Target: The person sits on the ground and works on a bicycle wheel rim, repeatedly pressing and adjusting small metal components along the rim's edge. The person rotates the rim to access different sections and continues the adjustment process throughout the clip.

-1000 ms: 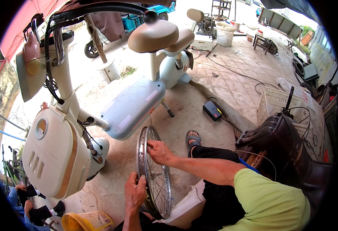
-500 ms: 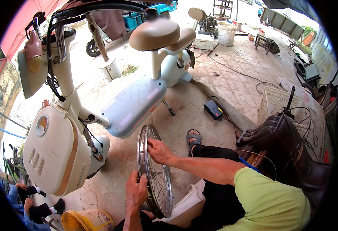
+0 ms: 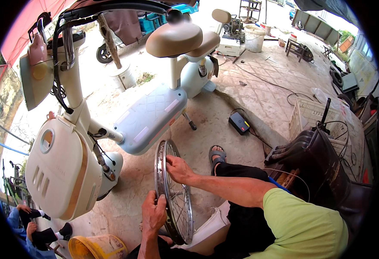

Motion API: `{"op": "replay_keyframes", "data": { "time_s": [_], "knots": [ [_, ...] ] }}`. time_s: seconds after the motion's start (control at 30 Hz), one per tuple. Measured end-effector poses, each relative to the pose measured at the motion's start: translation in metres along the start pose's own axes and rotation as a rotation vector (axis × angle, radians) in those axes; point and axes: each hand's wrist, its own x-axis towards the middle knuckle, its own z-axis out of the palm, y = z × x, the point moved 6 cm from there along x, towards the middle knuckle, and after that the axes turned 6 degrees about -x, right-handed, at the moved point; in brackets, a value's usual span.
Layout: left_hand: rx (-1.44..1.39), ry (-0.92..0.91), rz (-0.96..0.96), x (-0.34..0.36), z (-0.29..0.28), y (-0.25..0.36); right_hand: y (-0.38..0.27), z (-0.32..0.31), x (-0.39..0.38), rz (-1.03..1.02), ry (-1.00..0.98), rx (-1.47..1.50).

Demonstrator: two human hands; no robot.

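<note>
At the lower middle of the view, a tyreless spoked wheel (image 3: 166, 190) stands near-upright on edge between the person's two hands, just beside a pale blue footboard (image 3: 150, 118). Left hand (image 3: 153, 211): closed on the near side of the rim, thumb over its edge, other fingers mostly hidden behind. Right hand (image 3: 180, 169): fingers curled in at the rim's upper part, little gap showing; exact fingertip contact partly hidden. Whether the wheel's lower edge touches the floor: cannot tell.

Step in hand, as judged: steadying and handling the rim, possibly feeling along it. Next move would seem to call for one hand holding firm while the other shifts along the rim, fingers clear of the spokes. Yellow bucket (image 3: 119, 247) near, lower left; black box (image 3: 240, 123) apart on the floor, upper right of the wheel.
</note>
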Motion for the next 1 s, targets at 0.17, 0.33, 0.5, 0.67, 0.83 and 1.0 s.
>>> {"op": "replay_keyframes", "data": {
  "time_s": [0.17, 0.33, 0.5, 0.67, 0.83, 1.0],
  "knots": [
    [0.007, -0.009, -0.02, 0.006, 0.002, -0.008, 0.005, -0.003, 0.004, -0.023, 0.006, 0.037],
    [0.088, 0.013, -0.004, 0.006, -0.002, 0.0, 0.017, 0.009, 0.013, -0.076, 0.004, 0.163],
    [0.079, -0.09, -0.044, 0.008, -0.003, -0.007, 0.038, 0.011, 0.017, -0.051, -0.123, 0.351],
    [0.11, -0.039, 0.153, 0.006, -0.002, -0.009, 0.033, 0.003, 0.013, 0.06, -0.095, 0.29],
    [0.051, 0.003, 0.193, 0.0, -0.001, -0.017, 0.049, 0.007, 0.016, 0.035, -0.11, 0.307],
    [0.057, 0.011, 0.206, 0.002, 0.0, -0.015, 0.077, -0.005, 0.034, -0.083, -0.183, 0.286]
  ]
}}
